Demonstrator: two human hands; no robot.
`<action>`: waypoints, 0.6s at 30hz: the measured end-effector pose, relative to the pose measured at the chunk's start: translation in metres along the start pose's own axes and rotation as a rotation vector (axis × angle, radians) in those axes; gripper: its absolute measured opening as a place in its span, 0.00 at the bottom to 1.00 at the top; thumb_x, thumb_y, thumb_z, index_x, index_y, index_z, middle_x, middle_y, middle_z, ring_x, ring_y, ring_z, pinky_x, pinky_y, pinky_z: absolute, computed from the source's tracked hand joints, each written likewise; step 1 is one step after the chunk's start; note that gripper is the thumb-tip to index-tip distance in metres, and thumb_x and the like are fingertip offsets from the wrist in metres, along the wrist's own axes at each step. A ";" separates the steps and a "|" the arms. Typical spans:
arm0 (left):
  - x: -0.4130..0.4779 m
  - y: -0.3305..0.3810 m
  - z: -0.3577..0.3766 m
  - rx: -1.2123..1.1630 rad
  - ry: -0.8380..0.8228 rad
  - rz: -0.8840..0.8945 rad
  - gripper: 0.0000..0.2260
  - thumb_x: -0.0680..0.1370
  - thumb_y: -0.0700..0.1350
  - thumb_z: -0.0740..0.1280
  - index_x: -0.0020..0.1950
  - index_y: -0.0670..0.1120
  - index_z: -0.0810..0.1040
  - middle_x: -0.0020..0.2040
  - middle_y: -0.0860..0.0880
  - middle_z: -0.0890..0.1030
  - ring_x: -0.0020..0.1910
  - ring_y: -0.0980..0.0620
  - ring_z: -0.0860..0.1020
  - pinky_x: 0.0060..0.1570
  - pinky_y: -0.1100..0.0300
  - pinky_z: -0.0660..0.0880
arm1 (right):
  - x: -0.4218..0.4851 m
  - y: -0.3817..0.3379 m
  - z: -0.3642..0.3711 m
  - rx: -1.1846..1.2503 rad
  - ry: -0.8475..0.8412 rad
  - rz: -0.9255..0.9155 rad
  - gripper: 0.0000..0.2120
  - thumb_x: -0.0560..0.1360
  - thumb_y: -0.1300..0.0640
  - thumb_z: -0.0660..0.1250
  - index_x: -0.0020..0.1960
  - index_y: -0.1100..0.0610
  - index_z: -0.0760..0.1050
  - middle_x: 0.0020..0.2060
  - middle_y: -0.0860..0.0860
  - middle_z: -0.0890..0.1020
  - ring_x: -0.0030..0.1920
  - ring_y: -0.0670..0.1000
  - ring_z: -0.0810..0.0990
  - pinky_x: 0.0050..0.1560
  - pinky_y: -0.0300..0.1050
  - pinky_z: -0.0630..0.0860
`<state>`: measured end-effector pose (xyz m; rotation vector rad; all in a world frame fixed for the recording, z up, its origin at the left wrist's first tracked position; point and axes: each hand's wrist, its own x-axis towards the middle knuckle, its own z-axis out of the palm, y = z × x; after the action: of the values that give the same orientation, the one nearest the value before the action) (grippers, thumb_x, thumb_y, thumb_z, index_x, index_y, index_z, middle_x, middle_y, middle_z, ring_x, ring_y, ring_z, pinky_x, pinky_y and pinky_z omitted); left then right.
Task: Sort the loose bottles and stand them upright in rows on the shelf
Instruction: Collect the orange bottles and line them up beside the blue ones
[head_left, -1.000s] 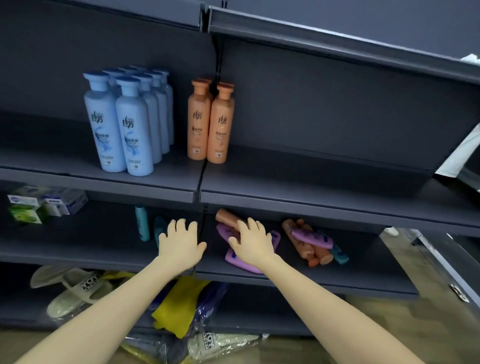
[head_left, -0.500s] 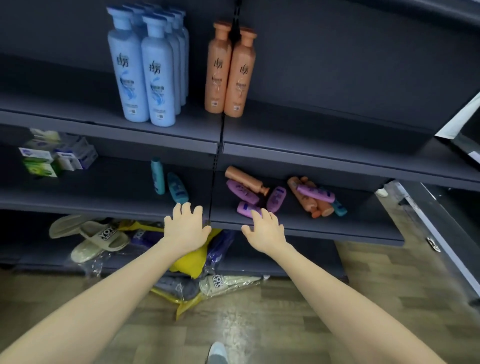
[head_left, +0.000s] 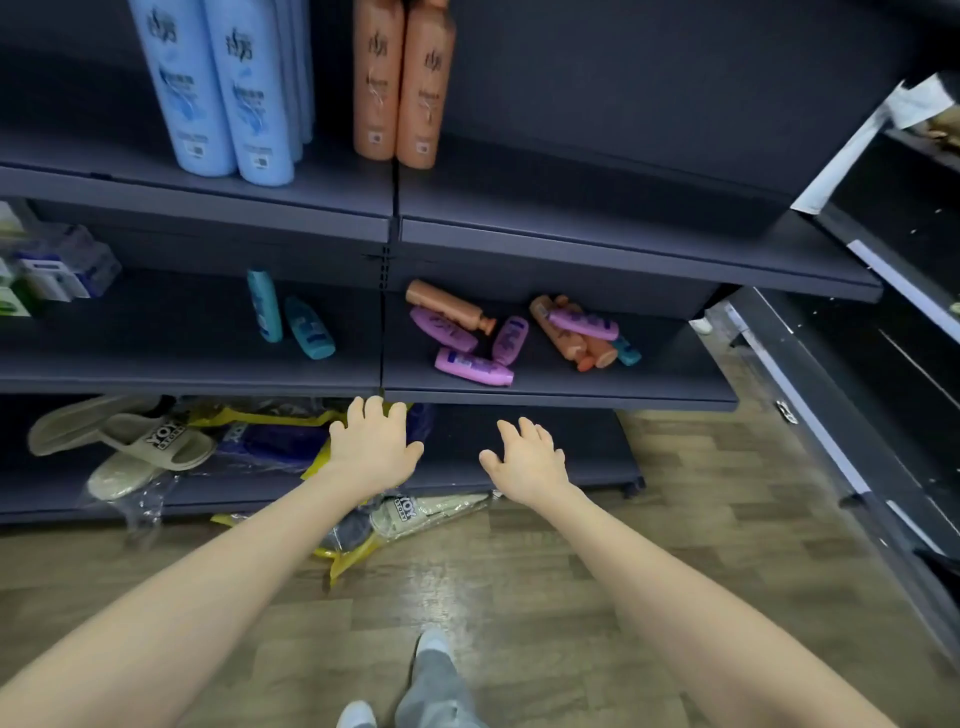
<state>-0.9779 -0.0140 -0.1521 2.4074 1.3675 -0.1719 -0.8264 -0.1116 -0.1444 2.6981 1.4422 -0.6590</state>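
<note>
The loose bottles (head_left: 566, 332) lay heaped on the right half of the middle shelf (head_left: 561, 397), a purple bottle (head_left: 474, 367) nearest its front edge, and two teal bottles (head_left: 264, 306) sat on its left half. Tall blue bottles (head_left: 228, 88) and orange bottles (head_left: 405, 83) stood on the shelf above, with bagged slippers (head_left: 150, 441) below. My left hand (head_left: 371, 449) and right hand (head_left: 530, 457) hung palms down under that front edge, fingers spread wide, holding nothing.
</note>
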 end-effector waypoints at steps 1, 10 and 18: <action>0.000 0.004 0.000 0.002 0.000 0.011 0.26 0.79 0.56 0.58 0.74 0.46 0.58 0.74 0.42 0.57 0.75 0.41 0.52 0.67 0.44 0.60 | -0.001 0.004 -0.001 0.004 0.005 0.008 0.25 0.80 0.48 0.54 0.75 0.56 0.57 0.74 0.55 0.57 0.75 0.58 0.51 0.69 0.59 0.57; 0.014 0.048 0.009 0.026 -0.029 0.065 0.25 0.79 0.55 0.58 0.73 0.46 0.59 0.74 0.42 0.57 0.75 0.41 0.52 0.67 0.45 0.60 | 0.004 0.040 -0.012 0.033 0.014 0.048 0.25 0.80 0.48 0.54 0.74 0.56 0.57 0.75 0.56 0.56 0.75 0.58 0.51 0.69 0.59 0.57; 0.047 0.096 0.012 0.028 -0.009 0.034 0.25 0.79 0.55 0.58 0.73 0.46 0.59 0.74 0.42 0.58 0.75 0.41 0.52 0.66 0.45 0.61 | 0.042 0.079 -0.035 0.052 -0.001 0.010 0.25 0.80 0.48 0.54 0.74 0.56 0.57 0.75 0.57 0.55 0.75 0.58 0.51 0.69 0.58 0.56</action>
<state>-0.8708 -0.0251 -0.1526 2.4485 1.3281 -0.1938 -0.7309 -0.1165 -0.1420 2.7409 1.4308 -0.7073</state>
